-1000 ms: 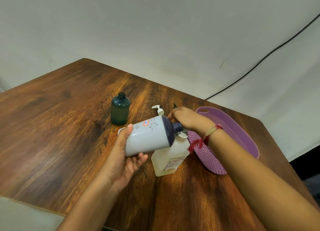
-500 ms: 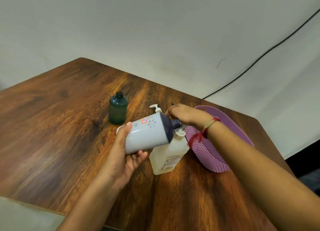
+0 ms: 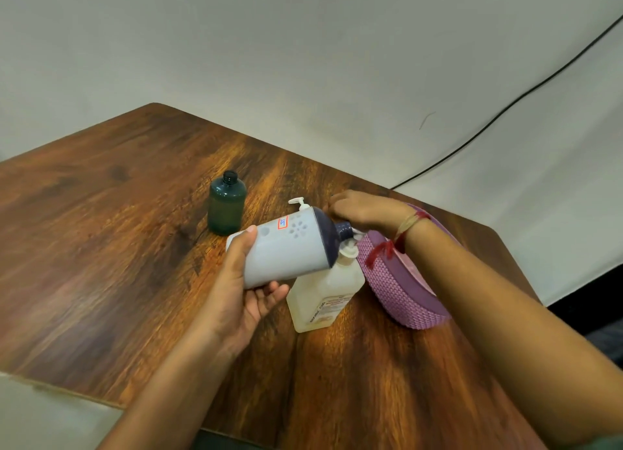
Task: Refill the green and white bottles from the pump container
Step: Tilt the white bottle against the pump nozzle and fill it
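Fearing spill: left hand grips tilted white plastic bottle, navy neck at top of translucent pump container; right hand curled there, on what I can't tell. Misalignment could wet wooden table.

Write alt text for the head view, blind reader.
A person's left hand holds a white bottle tilted, its dark neck just above a pump container, with the right hand at the neck. A green bottle stands behind on the wooden table, a purple basket at right.
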